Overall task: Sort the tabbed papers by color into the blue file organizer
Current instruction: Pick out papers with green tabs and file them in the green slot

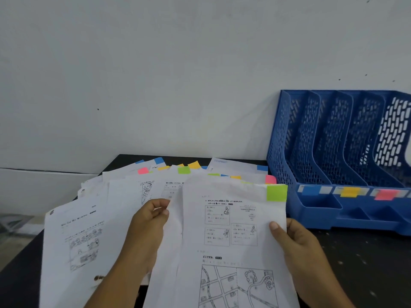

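White printed sheet [233, 236] with a green tab [276, 192] — we are pinching it at both edges: our right hand [300, 247] is clamping its right edge under the thumb, our left hand [149, 225] is curling fingers round its left edge. Beneath, loose tabbed papers [124, 196] are fanning across the black table [367, 263]. Right of them, one blue file organizer [342, 156] is showing three labels — blue, yellow, pink.

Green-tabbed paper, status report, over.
Both hands, left and right, pinch the green-tabbed paper. Blue organizer slots look empty. Path looks clear.
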